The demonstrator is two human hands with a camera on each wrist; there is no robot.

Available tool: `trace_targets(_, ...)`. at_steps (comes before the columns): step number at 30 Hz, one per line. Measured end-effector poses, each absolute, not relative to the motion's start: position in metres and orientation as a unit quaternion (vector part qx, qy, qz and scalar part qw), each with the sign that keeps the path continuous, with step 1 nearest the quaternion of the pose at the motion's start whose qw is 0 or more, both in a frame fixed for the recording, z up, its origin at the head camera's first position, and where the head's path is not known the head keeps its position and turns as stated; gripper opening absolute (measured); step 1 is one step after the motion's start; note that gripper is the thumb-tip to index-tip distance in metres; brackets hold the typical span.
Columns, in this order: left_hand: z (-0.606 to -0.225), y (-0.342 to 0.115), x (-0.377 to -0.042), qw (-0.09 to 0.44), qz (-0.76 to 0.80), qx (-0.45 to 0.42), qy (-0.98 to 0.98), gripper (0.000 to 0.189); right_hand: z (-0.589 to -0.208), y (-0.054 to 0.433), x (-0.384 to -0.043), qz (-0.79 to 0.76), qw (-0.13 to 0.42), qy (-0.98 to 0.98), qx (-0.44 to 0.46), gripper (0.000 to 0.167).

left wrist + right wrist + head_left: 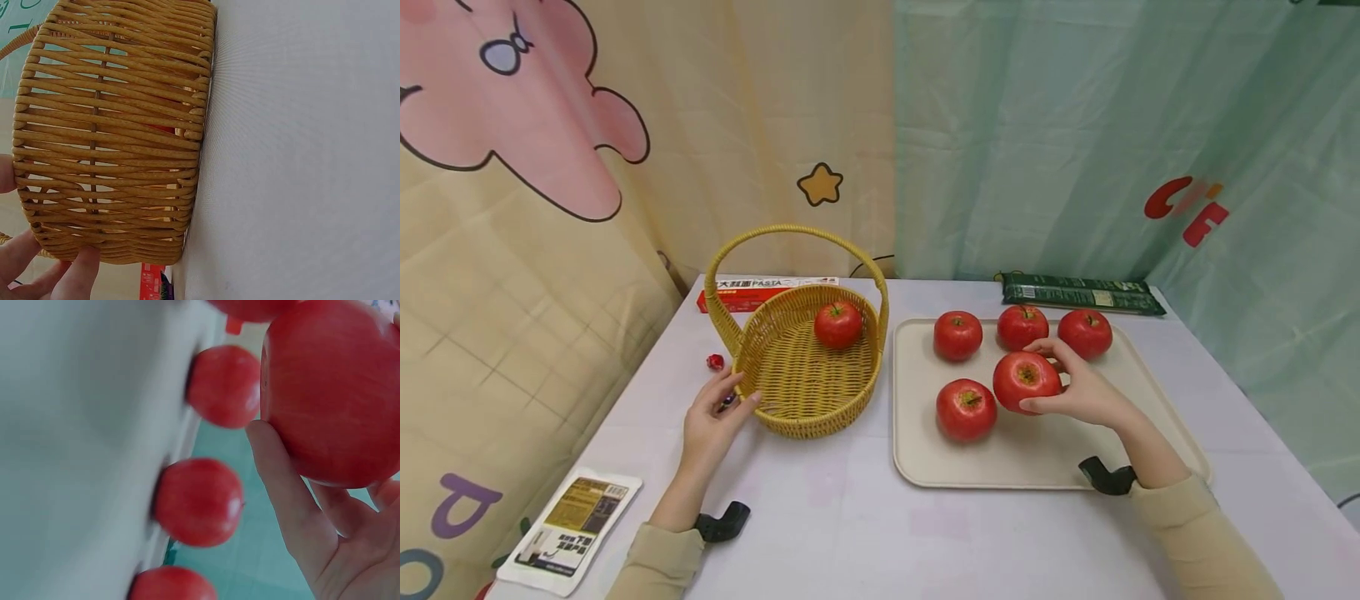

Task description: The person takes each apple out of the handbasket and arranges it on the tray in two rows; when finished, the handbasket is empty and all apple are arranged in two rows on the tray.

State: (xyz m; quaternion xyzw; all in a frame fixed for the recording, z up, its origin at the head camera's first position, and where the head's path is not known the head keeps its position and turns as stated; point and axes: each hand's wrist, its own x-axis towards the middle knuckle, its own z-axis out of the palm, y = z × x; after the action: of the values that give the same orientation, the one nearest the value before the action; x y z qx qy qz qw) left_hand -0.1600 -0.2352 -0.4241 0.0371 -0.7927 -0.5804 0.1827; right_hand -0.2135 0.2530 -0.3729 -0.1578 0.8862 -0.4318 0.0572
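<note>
A red apple [1026,382] is gripped in my right hand [1086,392], thumb on the near side and fingers round the far side. In the right wrist view this apple [334,390] shows large, raised off the tray. Below it lies the beige tray [1037,462], with several more apples: one apple [966,410] at the near left and a row along the back. My left hand [711,421] holds the near left rim of a yellow wicker basket [812,427]. Its fingers lie against the weave [106,187] in the left wrist view. One apple [838,325] sits inside the basket at the right.
Behind the basket lies a red and white pasta box [737,300]. Green packets [1078,293] lie behind the tray. At the front left is a white pouch [571,529], and a small red item [715,362] sits left of the basket. The basket's tall handle [790,228] arches upward.
</note>
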Motion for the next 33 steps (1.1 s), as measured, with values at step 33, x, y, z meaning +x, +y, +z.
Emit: trace_targets(33,-0.427,-0.237,-0.163,0.175,-0.591,0.035,-0.787,0.047,-0.347,0.262,-0.225,-0.346,0.15,0.897,-0.232,0.067)
